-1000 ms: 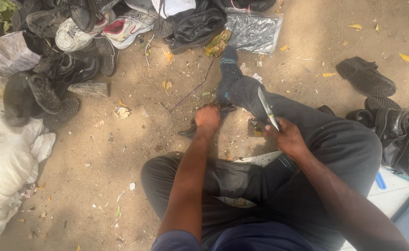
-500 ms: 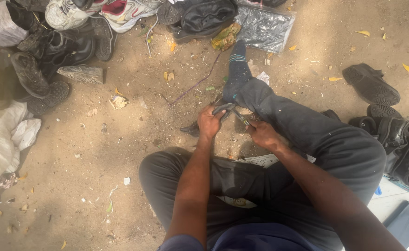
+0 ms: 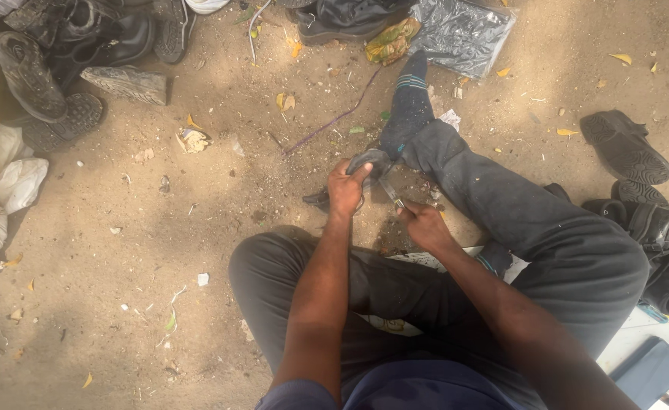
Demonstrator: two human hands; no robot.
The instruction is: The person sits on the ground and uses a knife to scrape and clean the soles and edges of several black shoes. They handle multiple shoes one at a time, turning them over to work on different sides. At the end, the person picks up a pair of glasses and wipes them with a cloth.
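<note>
Your left hand (image 3: 346, 190) is clamped on a dark shoe (image 3: 368, 162) held just in front of your knees, w/ its toe end poking out at 7 o'clock of that hand; your right hand (image 3: 424, 225), at 4 o'clock of the left, is closed round a thin metal tool (image 3: 390, 193) whose tip points up at 11 o'clock into the shoe; can't tell if it's a blade or an awl.

To do this well, I'd judge: keep the left grip firm so the shoe doesn't twist; keep your thumb off the tool's line; short controlled strokes, angled away from your outstretched socked foot (image 3: 410, 106), which lies just beyond at 12 o'clock.

Containers: white sack (image 3: 4, 190) at 9 o'clock, contents not visible; black plastic bag (image 3: 463, 30) at 1 o'clock lies flat, contents hidden; pile of dark boots (image 3: 68, 38) at 10 o'clock and a black shoe (image 3: 624, 146) at 3 o'clock sit loose on the dirt ground (image 3: 159, 250).
</note>
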